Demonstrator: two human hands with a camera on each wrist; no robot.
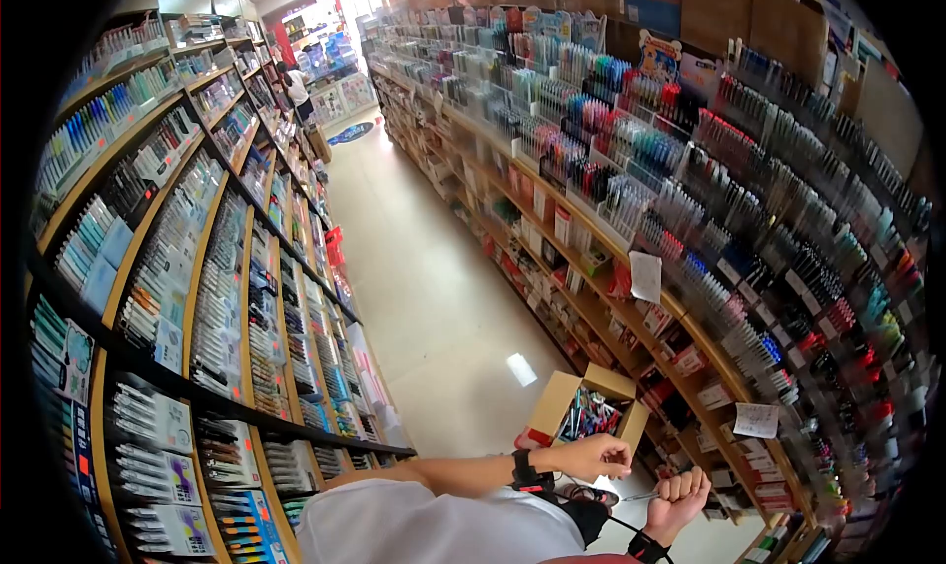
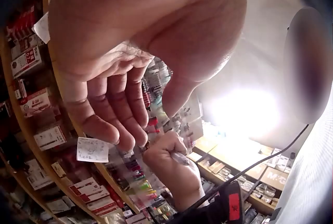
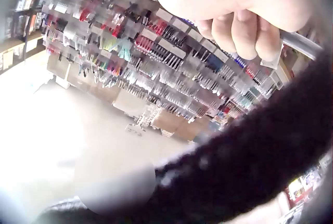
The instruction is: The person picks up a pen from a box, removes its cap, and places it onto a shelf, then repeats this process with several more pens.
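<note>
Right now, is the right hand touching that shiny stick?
Touching. The left wrist view shows it: the right hand is curled round the shiny stick, and one end pokes out of the fist.

Tiered wooden shelves [image 1: 246, 347] carry tight rows of pens [image 1: 87, 135].

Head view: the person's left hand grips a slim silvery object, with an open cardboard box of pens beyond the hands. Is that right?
Not quite: the right hand grips the slim silvery object, as the right wrist view shows. The open cardboard box of pens is indeed beyond the hands.
</note>
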